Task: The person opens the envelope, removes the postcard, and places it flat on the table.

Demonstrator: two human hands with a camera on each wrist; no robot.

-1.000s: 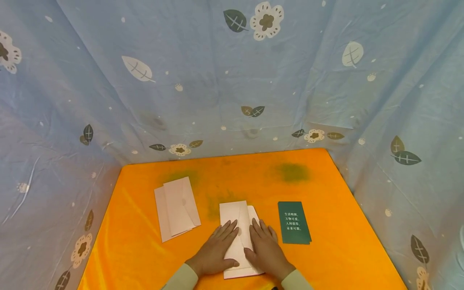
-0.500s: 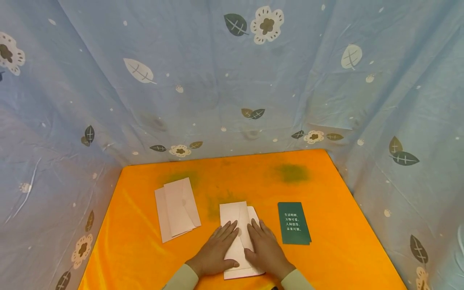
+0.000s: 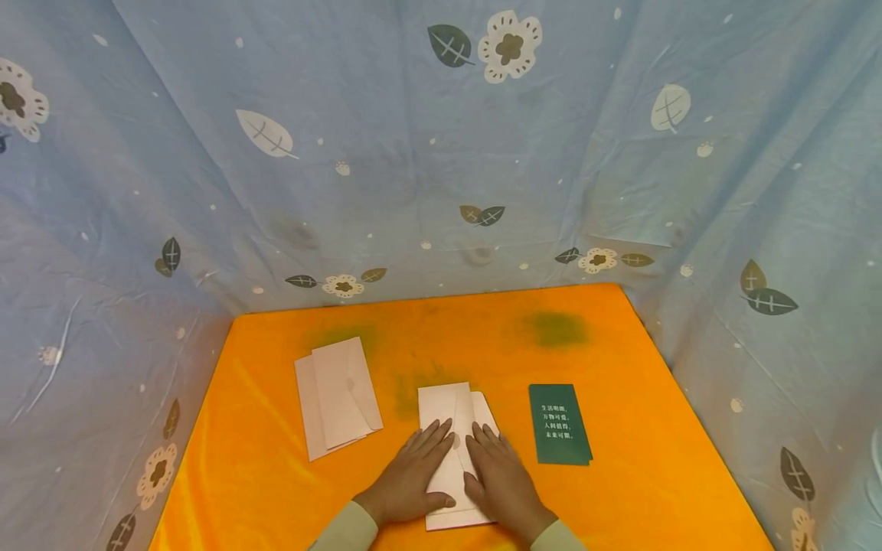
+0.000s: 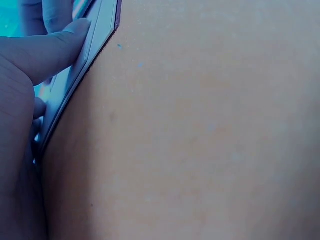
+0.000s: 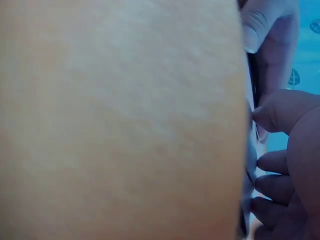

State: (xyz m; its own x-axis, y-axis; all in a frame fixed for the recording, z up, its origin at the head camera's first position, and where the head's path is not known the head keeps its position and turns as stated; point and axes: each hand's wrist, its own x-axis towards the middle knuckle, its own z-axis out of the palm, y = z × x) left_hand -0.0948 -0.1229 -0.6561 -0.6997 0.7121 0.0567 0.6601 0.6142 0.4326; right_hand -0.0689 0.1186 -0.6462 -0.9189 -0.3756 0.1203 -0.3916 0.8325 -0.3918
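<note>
In the head view a pale pink envelope (image 3: 439,401) lies at the front middle, with a slanted flap and a small round seal. Paler paper (image 3: 484,408) sticks out from under its right side and bottom edge. My left hand (image 3: 408,476) rests on the envelope's left side, fingers extended and thumb near the lower end. Across the flap lies my right hand (image 3: 505,476), its fingers straight and pointing away from me. The left wrist view shows the left thumb on top of the layered paper edge (image 4: 98,37). Fingertips touch the paper's surface in the right wrist view.
Two overlapping pink envelopes (image 3: 344,394) lie to the left. On the right is a small stack of dark green cards (image 3: 560,448) with white writing. An orange cloth (image 3: 455,329) covers the table, and a blue patterned curtain (image 3: 386,176) encloses its back and sides.
My right hand has slid a little left across the envelope, its fingers closer to the round seal. The left hand and the envelopes and cards stay in place.
</note>
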